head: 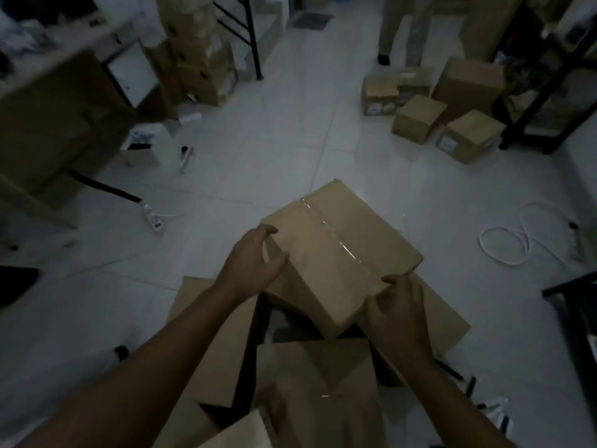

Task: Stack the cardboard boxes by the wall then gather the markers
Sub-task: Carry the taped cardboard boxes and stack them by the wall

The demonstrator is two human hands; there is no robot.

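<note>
Dim room, head view blurring at the left edge. Far left: a big cardboard box [55,124] is sitting by a dark table leg [106,186], with a tall stack of boxes [197,56] standing behind it near a black ladder frame [248,37]. A white power strip [153,218] is lying on the floor just beside that leg. The tiled floor [290,130] is lying open through the middle, from the hands up to the far doorway.

Centre: the left hand [255,266] is gripping the left corner of a taped box [336,250], fingers curling over the top edge, thumb on the side face. The right hand [399,310] is gripping the near right corner, fingers wrapping around it. The box is sitting tilted, sealed with clear tape along the top, its contents hidden. It is hanging over an open carton [226,334] with flaps spread; the inside is dark, so I can't tell what it is holding. Whether the two are touching is unclear.

Right: a coil of white cable [504,245] is lying on the floor, well apart from the held box. Upper right, a cluster of small boxes [429,108] is sitting closed beside a black shelf rack [549,92]. A person's legs [403,30] are standing behind them. A dark frame [578,305] is crowding the right edge.
</note>
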